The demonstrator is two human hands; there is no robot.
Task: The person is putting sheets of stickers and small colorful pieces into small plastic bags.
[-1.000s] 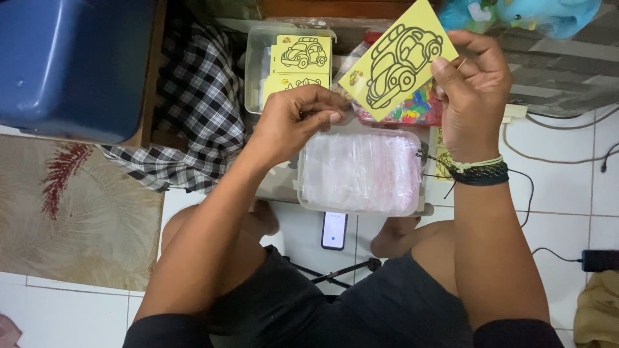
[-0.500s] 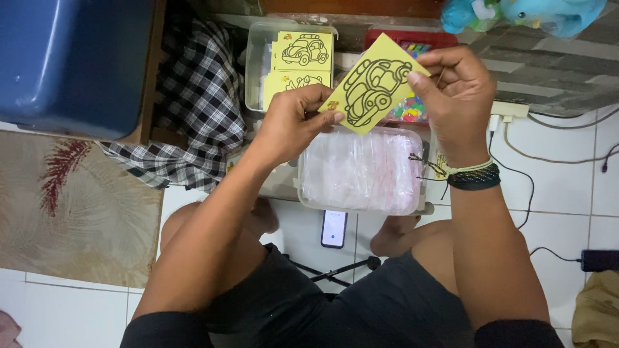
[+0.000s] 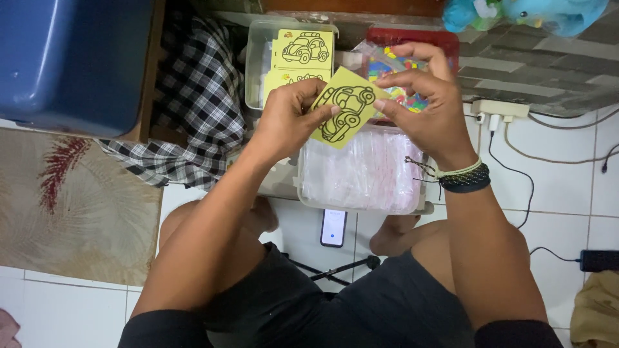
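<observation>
I hold a small yellow card with a black car outline point(image 3: 345, 111) between both hands, above a clear plastic box of white bags point(image 3: 361, 171). My left hand point(image 3: 290, 119) pinches the card's left edge. My right hand point(image 3: 425, 106), with braided bands at the wrist, grips its right edge with thumb and fingers. Behind the card a clear container point(image 3: 258, 64) holds more yellow car cards point(image 3: 302, 55).
A red tray of colourful small pieces point(image 3: 412, 48) sits behind my right hand. Also in view are a blue tub point(image 3: 71, 61) at the upper left, a checked cloth point(image 3: 193, 109), a phone point(image 3: 333, 227) on the tiled floor, a patterned mat point(image 3: 71, 206), and a power strip with cables point(image 3: 500, 109) on the right.
Both hands have brought the yellow card down and leftward from high at the right to just above the clear box. My left hand has taken hold of its edge.
</observation>
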